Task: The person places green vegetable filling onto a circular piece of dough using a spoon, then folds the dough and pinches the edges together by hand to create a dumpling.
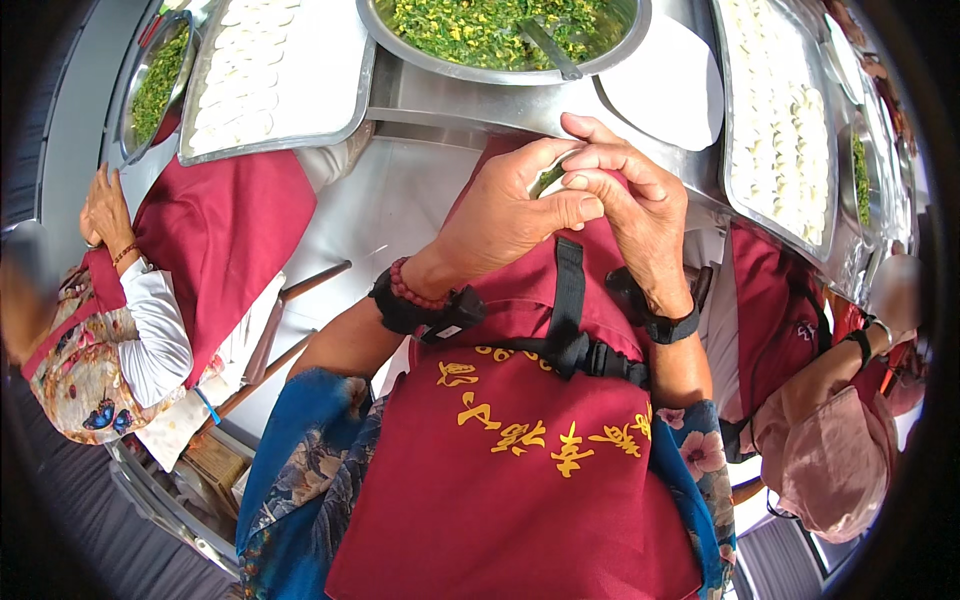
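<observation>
My left hand (510, 205) and my right hand (630, 195) meet over my red apron, just below the table edge. Together they pinch a small dumpling (550, 178) with green filling showing between the fingers. Both hands are closed around it, thumbs pressing at its edge. Straight ahead on the metal table stands a large steel bowl (632, 38) of chopped green and yellow filling with a utensil (550, 50) lying in it. A round white wrapper (665, 90) lies on the table to the right of the bowl.
A metal tray (355, 105) with rows of white wrappers sits at the left, and a tray (728, 150) of finished dumplings at the right. A second bowl of filling (155, 80) is far left. A person in a red apron works on each side.
</observation>
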`<state>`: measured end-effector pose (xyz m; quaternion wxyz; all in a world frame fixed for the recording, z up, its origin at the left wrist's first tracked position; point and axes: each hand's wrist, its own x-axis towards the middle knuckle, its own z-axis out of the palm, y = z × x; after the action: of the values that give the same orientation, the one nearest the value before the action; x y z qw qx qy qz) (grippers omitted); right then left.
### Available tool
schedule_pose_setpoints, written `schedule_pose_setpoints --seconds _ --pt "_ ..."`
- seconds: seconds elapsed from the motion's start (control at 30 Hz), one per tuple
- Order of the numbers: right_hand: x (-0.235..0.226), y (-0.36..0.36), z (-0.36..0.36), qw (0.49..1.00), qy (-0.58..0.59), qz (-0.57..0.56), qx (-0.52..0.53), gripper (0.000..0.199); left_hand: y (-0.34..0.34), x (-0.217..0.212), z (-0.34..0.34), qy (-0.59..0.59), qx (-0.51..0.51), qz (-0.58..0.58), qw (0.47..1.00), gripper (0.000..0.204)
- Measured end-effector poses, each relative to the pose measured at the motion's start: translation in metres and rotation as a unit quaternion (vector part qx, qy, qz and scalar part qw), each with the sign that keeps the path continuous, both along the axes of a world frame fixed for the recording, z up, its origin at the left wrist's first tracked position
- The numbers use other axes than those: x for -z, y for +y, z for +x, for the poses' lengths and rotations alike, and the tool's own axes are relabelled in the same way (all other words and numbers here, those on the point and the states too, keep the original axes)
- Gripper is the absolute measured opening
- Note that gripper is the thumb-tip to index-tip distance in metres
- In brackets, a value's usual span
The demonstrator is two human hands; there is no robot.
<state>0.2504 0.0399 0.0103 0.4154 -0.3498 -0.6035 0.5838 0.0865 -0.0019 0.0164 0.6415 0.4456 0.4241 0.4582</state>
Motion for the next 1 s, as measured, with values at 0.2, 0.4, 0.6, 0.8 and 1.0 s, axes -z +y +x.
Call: schedule_pose_setpoints --seconds 0.2,0.4,0.6,0.8,1.0 --pt "0.000 0.001 -0.005 0.999 0.022 -0.041 -0.007 0.017 -0.001 -0.001 -0.002 0.003 -0.006 -0.015 1.000 0.023" --pt "-0.010 -0.006 0.000 0.983 0.089 -0.139 0.077 0.039 -0.002 0.000 -0.001 -0.043 -0.091 0.021 0.995 0.036" --pt "-0.008 -0.007 -0.001 0.933 0.217 -0.286 0.001 0.037 0.001 0.017 0.005 -0.063 -0.106 0.140 0.982 0.036" --pt "-0.006 -0.006 -0.002 0.913 0.281 -0.297 -0.002 0.029 0.002 0.020 0.013 -0.066 -0.120 0.144 0.980 0.036" --pt "-0.007 -0.010 -0.006 0.940 0.257 -0.218 0.051 0.018 0.000 0.017 0.018 -0.042 -0.133 0.123 0.983 0.035"
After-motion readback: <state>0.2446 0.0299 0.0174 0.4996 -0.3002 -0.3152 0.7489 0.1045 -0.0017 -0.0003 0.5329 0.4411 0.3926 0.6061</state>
